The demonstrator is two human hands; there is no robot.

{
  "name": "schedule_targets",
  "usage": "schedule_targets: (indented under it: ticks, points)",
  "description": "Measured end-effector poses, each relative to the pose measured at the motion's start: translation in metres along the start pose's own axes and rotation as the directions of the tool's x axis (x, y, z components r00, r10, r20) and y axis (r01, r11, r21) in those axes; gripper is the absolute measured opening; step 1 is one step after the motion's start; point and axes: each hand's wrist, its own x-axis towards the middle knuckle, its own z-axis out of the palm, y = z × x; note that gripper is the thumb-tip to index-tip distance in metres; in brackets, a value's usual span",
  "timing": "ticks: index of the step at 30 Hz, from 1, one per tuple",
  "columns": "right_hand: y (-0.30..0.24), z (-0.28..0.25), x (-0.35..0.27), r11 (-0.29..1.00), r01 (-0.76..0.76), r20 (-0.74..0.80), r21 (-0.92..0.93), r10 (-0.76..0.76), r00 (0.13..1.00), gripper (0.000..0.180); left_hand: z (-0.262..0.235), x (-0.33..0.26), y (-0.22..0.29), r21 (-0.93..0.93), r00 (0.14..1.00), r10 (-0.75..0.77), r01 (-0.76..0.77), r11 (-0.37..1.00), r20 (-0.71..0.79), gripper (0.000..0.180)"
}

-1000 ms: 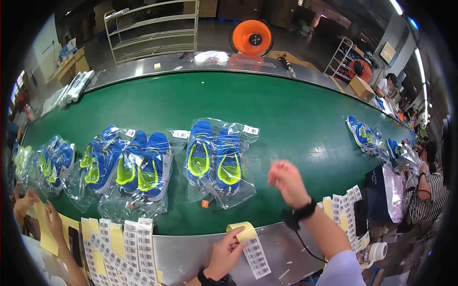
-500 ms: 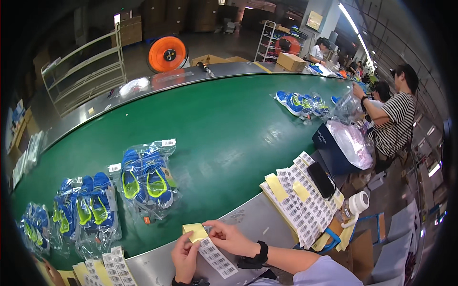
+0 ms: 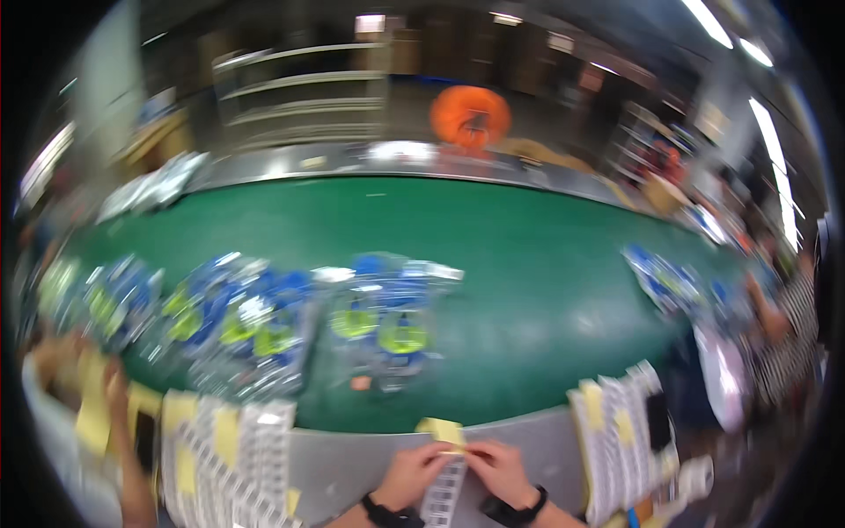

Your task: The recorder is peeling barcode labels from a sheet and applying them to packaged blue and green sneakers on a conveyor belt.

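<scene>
Left hand (image 3: 410, 475) and right hand (image 3: 500, 471) meet, fingertips pinching a label strip (image 3: 443, 497) near its yellow top, over the metal edge of the desk (image 3: 343, 466). From the left: label sheets (image 3: 231, 462), a blurred row of bagged blue-and-green shoes (image 3: 275, 341) beyond them, then more label sheets (image 3: 607, 449) beside a dark phone (image 3: 658, 421).

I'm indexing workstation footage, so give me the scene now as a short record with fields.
Left hand: pinching a label strip near its yellow part
Right hand: fingertips at the strip's other side; grip blurred
Surface: green worktop, metal edge nearest the person
Farther out: blue shoes in clear bags
Both sides: label sheets
Background: orange fan, pale rack
</scene>
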Motion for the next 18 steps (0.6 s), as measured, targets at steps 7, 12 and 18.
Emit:
schedule_targets:
  ticks: [7, 12, 18]
  points:
    - [-0.053, 0.036, -0.021, 0.988, -0.133, -0.056, 0.076, 0.138, 0.989, 0.016, -0.019, -0.012, -0.016, -0.107, 0.997, 0.065, -0.06, 0.992, 0.048, 0.022]
    - [-0.073, 0.031, -0.014, 0.979, 0.053, 0.053, -0.198, -0.043, 0.998, 0.014, -0.02, -0.026, 0.001, -0.148, 0.966, 0.211, -0.234, 0.961, -0.151, 0.021]
    - [-0.07, 0.02, -0.005, 0.963, 0.141, 0.074, -0.231, -0.127, 0.989, 0.006, -0.022, -0.018, 0.011, -0.149, 0.967, 0.203, -0.226, 0.963, -0.155, 0.022]
